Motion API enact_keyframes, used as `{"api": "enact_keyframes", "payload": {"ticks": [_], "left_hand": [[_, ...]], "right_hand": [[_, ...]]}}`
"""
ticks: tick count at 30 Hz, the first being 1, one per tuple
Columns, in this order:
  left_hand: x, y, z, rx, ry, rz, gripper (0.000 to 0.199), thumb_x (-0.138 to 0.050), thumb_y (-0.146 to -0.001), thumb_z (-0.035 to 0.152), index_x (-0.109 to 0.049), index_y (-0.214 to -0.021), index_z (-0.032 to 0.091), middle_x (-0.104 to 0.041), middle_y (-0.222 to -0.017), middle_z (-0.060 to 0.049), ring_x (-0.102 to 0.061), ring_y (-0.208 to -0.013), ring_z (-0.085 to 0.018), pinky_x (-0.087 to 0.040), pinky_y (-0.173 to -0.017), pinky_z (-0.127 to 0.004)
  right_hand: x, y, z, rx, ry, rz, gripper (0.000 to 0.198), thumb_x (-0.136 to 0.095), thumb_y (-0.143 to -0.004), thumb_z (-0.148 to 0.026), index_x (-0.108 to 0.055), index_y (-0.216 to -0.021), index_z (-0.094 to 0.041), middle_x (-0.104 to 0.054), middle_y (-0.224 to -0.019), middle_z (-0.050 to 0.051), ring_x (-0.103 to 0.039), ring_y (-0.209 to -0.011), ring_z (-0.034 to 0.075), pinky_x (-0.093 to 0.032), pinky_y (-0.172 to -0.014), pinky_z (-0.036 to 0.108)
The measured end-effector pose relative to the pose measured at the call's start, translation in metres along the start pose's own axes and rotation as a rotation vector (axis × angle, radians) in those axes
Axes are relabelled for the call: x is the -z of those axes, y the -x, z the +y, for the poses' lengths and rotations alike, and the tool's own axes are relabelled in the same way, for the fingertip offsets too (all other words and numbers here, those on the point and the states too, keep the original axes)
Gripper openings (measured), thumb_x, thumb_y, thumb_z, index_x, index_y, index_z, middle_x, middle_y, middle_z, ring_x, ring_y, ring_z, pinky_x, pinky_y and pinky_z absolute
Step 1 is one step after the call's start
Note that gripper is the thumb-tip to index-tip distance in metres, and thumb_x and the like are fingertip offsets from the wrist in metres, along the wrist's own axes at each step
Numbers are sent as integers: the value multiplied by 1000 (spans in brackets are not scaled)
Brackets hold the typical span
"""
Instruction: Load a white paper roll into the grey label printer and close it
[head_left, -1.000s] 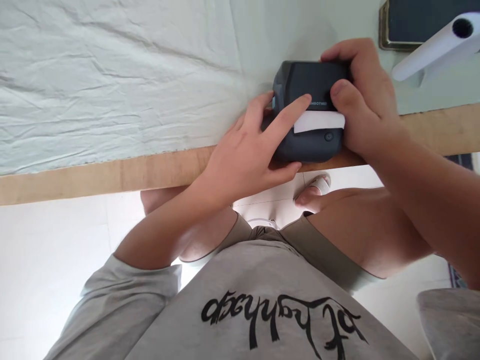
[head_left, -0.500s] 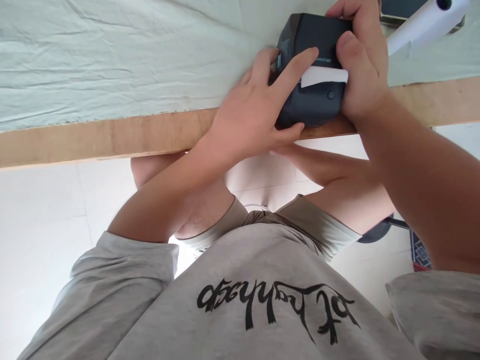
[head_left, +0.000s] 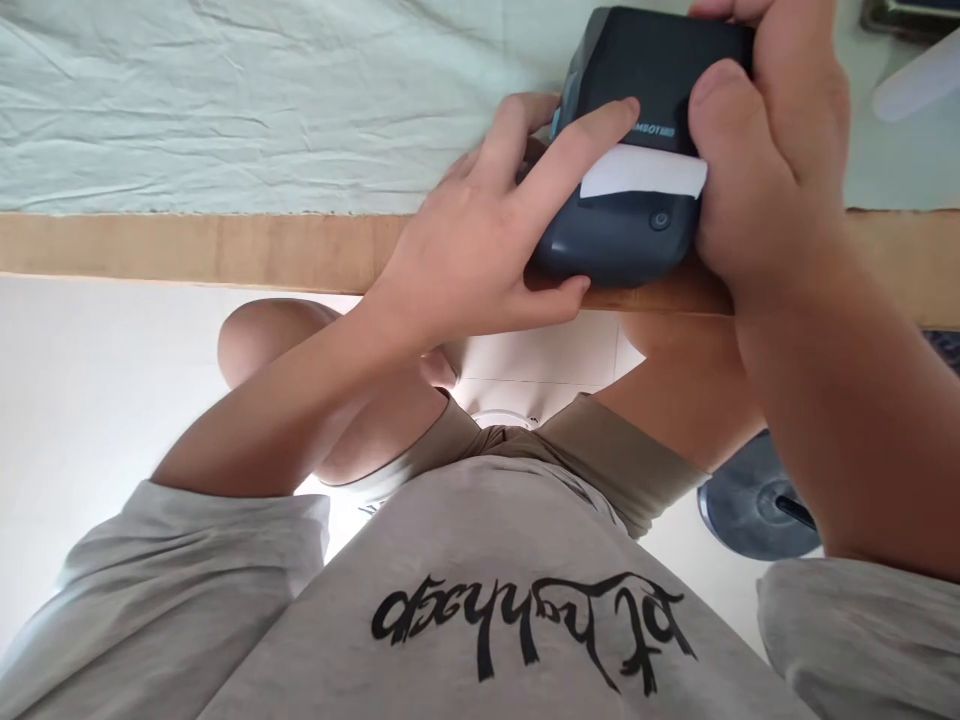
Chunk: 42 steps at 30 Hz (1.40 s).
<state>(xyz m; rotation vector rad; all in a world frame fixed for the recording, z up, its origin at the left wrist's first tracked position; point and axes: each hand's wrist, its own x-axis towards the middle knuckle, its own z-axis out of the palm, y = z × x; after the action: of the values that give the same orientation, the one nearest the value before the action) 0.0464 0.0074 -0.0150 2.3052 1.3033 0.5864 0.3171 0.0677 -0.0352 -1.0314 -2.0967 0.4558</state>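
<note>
A dark label printer (head_left: 660,70) sits at the front edge of the table, with a round power button on its lower front. A white paper strip (head_left: 637,174) sticks out of its front slot. My left hand (head_left: 491,225) is wrapped round the printer's left side, one finger lying over the top and the little finger at its lower front. My right hand (head_left: 772,150) grips the right side, its thumb on the top face near the slot. The fingertips of that hand are partly hidden behind the printer.
Pale green wrinkled cloth (head_left: 262,110) covers the table, which has a bare wooden edge (head_left: 187,245). At the right lie a white paper roll (head_left: 922,80) and a dark object (head_left: 907,15), both cut off by the frame. A black round base (head_left: 754,505) stands on the floor.
The view has shifted, so the roll and dark object sit farther right. Both hands keep their hold on the printer. My right hand appears slightly more turned round its side.
</note>
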Motion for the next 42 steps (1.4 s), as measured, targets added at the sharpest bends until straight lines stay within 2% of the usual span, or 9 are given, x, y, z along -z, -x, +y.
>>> {"api": "enact_keyframes", "payload": {"ticks": [3,7,14,18,23,28,31,38,42], "left_hand": [[0,0,-7,-69,-58,-7,124,-87,-76,44,-44,-191,29,-54,-181,-14,-53,-172,-51,-64,-132,-64],[1,0,-9,-115,-86,-1,123,-85,-78,48,-44,-191,17,-55,-178,-21,-47,-176,-50,-61,-135,-63],[0,1,6,70,-43,5,118,-83,-73,39,-51,-187,34,-60,-176,-10,-51,-174,-50,-72,-119,-57],[5,1,9,75,-42,-22,120,-83,-71,36,-52,-187,28,-60,-175,-14,-65,-160,-51,-72,-118,-60],[4,7,8,10,-18,-17,113,-81,-78,36,-52,-186,19,-56,-178,-21,-68,-155,-52,-66,-123,-68],[0,14,10,43,-76,2,97,-82,-81,39,-63,-175,23,-57,-180,-18,-69,-157,-51,-64,-127,-68],[-1,15,7,-31,-116,23,97,-82,-84,38,-61,-177,21,-59,-176,-22,-71,-156,-49,-66,-123,-67],[0,16,-1,-13,-121,-15,94,-90,-89,58,-57,-175,39,-57,-180,-11,-66,-166,-49,-66,-127,-70],[0,17,1,-21,-31,66,82,-92,-92,65,-64,-166,45,-64,-168,-7,-69,-163,-49,-69,-126,-70]], "right_hand": [[2,-1,-9,-51,21,-21,61,-43,-118,-45,-68,-155,-5,-70,-152,14,-71,-143,22,-57,-131,43],[4,-3,-18,-114,57,-74,59,-40,-121,-39,-58,-167,-6,-64,-171,13,-62,-167,24,-50,-146,45],[-1,-4,-20,-129,9,-40,63,-46,-116,-43,-67,-160,-4,-70,-159,15,-70,-154,23,-56,-140,44],[-1,-2,-23,-97,9,-22,66,-45,-115,-49,-69,-157,-3,-72,-153,16,-73,-147,22,-59,-135,42],[5,2,-30,-78,38,-43,63,-42,-122,-51,-66,-161,-7,-71,-157,14,-73,-148,20,-61,-133,38],[7,7,-40,-114,66,-59,65,-39,-125,-61,-65,-162,-14,-69,-161,12,-73,-150,22,-64,-133,44],[6,10,-41,-128,64,-59,65,-39,-125,-61,-65,-163,-15,-70,-160,12,-74,-150,22,-65,-132,45],[8,14,-38,-142,84,-71,64,-39,-125,-65,-63,-165,-20,-69,-164,9,-74,-150,20,-67,-131,45],[9,15,-42,-181,83,-90,65,-38,-124,-68,-62,-166,-25,-65,-168,9,-72,-149,20,-70,-126,45]]}}
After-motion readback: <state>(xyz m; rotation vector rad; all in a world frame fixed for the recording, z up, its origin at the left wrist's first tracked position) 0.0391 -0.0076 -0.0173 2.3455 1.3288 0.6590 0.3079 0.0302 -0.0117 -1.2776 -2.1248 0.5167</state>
